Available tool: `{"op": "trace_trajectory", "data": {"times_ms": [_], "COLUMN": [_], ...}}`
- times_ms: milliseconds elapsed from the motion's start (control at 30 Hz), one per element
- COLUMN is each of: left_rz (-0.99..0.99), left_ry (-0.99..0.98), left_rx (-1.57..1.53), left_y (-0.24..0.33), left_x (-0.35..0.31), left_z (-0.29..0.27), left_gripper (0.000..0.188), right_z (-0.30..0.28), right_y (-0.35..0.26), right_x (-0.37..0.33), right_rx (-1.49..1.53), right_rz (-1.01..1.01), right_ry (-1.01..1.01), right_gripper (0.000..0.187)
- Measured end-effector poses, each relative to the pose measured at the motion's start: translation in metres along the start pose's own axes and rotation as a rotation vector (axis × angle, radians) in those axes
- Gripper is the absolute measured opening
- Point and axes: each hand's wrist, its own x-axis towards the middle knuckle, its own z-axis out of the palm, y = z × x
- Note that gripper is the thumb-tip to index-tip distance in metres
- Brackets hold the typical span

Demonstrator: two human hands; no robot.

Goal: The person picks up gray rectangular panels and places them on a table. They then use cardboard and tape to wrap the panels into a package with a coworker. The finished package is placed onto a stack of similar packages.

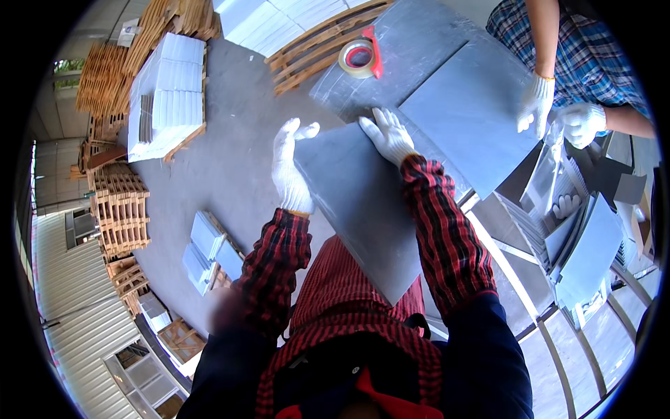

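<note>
A smooth grey rectangular panel (363,202) lies in front of me, reaching from the table's edge back over my striped apron. Beside its far left corner is my left hand (289,167) in a white knit glove, fingers stretched up and thumb apart. My right hand (389,136), gloved the same way, rests flat with fingers extended across the panel's far right edge. Another large grey panel (467,105) lies on the work surface to the right. A red tape dispenser (359,59) with a roll of tape sits at the back of the surface.
At the right, a co-worker's gloved hands (581,124) are at clear plastic film (551,167). Below them stand several leaning grey panels (590,251) and a loose white glove (566,206). Wooden pallets (118,202) and a white wrapped stack (167,94) stand on the left floor.
</note>
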Motion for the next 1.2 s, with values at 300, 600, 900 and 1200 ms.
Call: {"op": "trace_trajectory", "data": {"times_ms": [300,600,900,1200], "left_rz": [0.059,0.156,0.022,0.135], "left_ry": [0.057,-0.018,0.022,0.005], "left_rx": [-0.304,-0.171,0.012,0.107], "left_y": [-0.016,-0.014,-0.002,-0.007], "left_x": [-0.014,-0.008,0.002,0.017], "left_z": [0.013,0.004,0.014,0.02], "left_gripper": [0.037,0.049,0.018,0.017], "right_z": [-0.007,-0.049,-0.059,-0.017], "right_y": [-0.133,-0.157,-0.062,0.059], "right_x": [-0.078,-0.161,-0.215,-0.033], "right_rx": [0.079,0.171,0.18,-0.007], "right_rz": [-0.587,-0.667,-0.42,-0.111], "right_ry": [0.047,0.017,-0.047,0.086], "right_gripper": [0.063,0.06,0.065,0.067]}}
